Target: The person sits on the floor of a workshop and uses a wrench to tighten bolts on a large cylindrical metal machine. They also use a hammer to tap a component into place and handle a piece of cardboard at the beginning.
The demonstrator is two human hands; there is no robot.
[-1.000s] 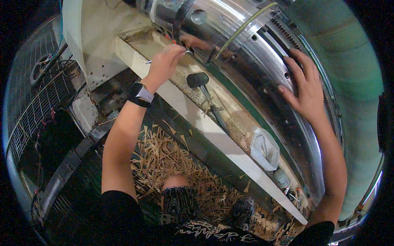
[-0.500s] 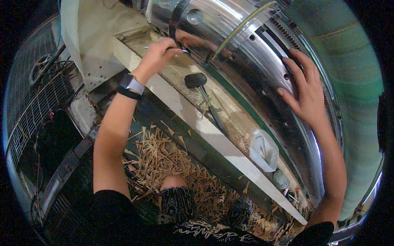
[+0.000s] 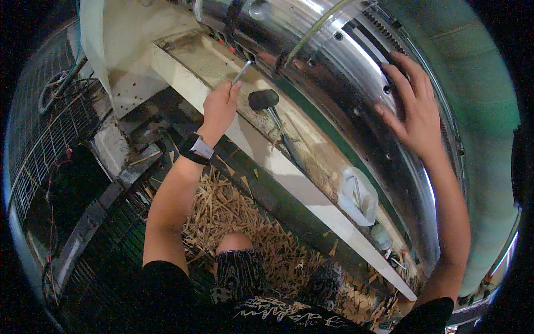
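Observation:
A big polished metal cylinder (image 3: 356, 114) with holes and a slot curves across the upper right. My left hand (image 3: 221, 111) is closed around a thin, shiny metal hex key (image 3: 240, 72), whose far end reaches the cylinder's lower edge beside a dark strap (image 3: 232, 22). Whether that end sits in a hole cannot be made out. My right hand (image 3: 413, 114) lies open on the cylinder, fingers spread near the slot and a round hole. Between me and the cylinder, a black-headed mallet (image 3: 263, 100) rests in a long wooden trough (image 3: 189, 47).
Farther along the trough are a cut plastic jug (image 3: 359, 203) holding metal tools and a small jar (image 3: 381, 236). Cut strips (image 3: 222, 209) litter the floor around my knee. Wire mesh (image 3: 47, 133) stands at left; a green roll (image 3: 473, 139) curves at right.
My left hand has moved down and slightly right, and the hex key now slants up from it toward the cylinder. My right hand stays put. The view has shifted slightly.

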